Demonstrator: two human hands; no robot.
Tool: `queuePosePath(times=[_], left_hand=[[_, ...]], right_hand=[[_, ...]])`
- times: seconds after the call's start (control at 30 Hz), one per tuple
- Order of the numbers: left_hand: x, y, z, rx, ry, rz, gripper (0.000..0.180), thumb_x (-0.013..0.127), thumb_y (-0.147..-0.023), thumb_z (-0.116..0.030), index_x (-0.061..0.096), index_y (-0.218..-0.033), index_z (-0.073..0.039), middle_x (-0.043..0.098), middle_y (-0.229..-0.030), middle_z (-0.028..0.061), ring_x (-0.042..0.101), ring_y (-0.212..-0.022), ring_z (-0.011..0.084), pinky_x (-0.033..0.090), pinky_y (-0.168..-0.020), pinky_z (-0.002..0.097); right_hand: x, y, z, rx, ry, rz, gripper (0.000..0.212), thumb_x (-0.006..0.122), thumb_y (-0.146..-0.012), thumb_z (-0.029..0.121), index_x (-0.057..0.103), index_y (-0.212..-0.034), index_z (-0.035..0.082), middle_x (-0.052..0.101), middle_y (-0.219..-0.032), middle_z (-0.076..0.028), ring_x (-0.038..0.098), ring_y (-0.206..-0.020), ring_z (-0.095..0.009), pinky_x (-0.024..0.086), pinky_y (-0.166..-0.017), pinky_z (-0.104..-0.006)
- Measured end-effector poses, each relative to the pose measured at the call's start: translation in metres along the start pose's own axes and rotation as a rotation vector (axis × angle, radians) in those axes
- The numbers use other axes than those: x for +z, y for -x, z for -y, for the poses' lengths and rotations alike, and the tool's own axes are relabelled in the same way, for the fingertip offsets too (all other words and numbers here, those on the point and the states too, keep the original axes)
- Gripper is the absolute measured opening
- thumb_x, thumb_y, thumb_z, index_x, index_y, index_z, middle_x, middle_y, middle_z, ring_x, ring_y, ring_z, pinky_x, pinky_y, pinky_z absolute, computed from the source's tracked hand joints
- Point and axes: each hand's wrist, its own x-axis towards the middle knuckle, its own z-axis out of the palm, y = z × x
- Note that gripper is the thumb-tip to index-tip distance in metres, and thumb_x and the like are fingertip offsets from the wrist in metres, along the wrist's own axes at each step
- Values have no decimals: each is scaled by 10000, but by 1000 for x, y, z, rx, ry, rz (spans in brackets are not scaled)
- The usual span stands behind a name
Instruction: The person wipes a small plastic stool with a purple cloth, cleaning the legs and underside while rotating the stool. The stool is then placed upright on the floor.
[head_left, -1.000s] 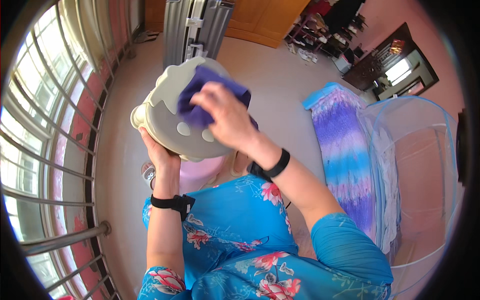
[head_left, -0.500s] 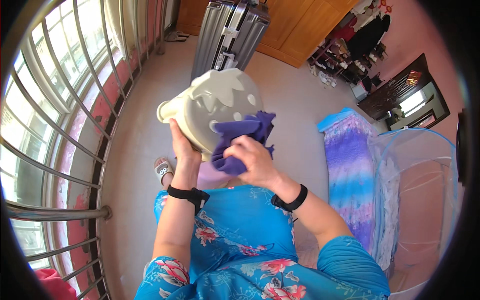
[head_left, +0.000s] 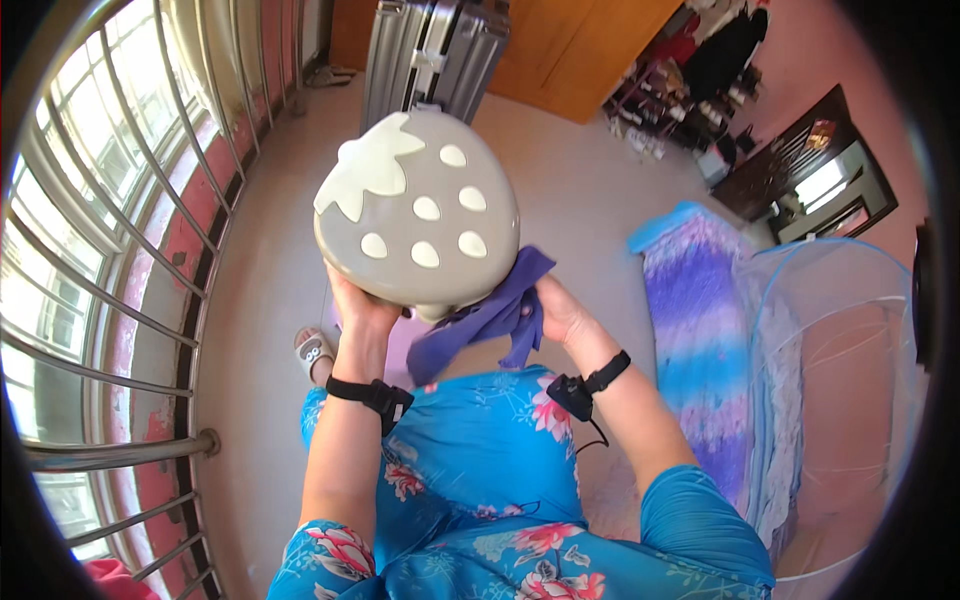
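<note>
A small strawberry-shaped stool (head_left: pixel 455 245), grey-brown with a cream leaf and cream seed spots, is held up before me, its top facing me. My left hand (head_left: pixel 365 302) grips its lower left edge from underneath, with the fingers hidden behind it. A purple cloth (head_left: pixel 480 320) hangs bunched along the lower right rim. My right hand (head_left: pixel 562 310) holds this cloth against the stool's right side; most of its fingers are out of sight behind the cloth and stool. Under the stool a stubby cream leg (head_left: pixel 436 312) peeks out.
Metal railings (head_left: pixel 190 345) and windows run along the left. A grey suitcase (head_left: pixel 435 60) stands ahead, before a wooden cabinet (head_left: pixel 560 60). At right are a purple-blue bedcover (head_left: pixel 690 330) and a mesh tent (head_left: pixel 850 400). Something pink (head_left: pixel 398 345) shows below the stool.
The stool has turned so its top faces me more fully, with the leaf now at upper left. My right hand and the cloth have moved from the top face to the lower right rim.
</note>
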Motion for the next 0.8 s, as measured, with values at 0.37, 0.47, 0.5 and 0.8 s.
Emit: queuePosePath(times=[0.37,0.47,0.5,0.8], left_hand=[[-18,-16,14,-199,-681,-302,736,402,-1037,-594,380,-1511,-32,469,-1527,149,475,-1395,278,326,-1102,521],[-27,-15,6,-43,-713,-419,624,433,-1041,-472,408,-1516,-68,471,-1536,130,476,-1397,258,282,-1134,516],[-31,-15,6,-71,-750,-426,616,435,-1040,-470,419,-1511,-72,470,-1537,129,479,-1395,256,284,-1130,517],[-81,-6,-2,-132,-1049,-652,552,582,-967,-414,504,-1416,-103,511,-1471,81,498,-1332,288,328,-1047,511]], right_hand=[[-91,-4,17,-265,-512,-202,335,495,-1061,453,620,-906,183,593,-701,66,381,-447,-47,329,-426,-184],[-131,-6,3,-259,-544,-384,330,500,-1059,432,619,-889,174,584,-688,58,383,-454,-54,330,-427,-202],[-144,-9,-8,-270,-580,-439,324,503,-1056,426,620,-891,172,584,-686,54,383,-455,-58,331,-425,-208],[-226,-60,-134,-26,-700,-667,321,468,-1053,364,575,-809,184,582,-679,31,412,-458,-99,340,-422,-226]])
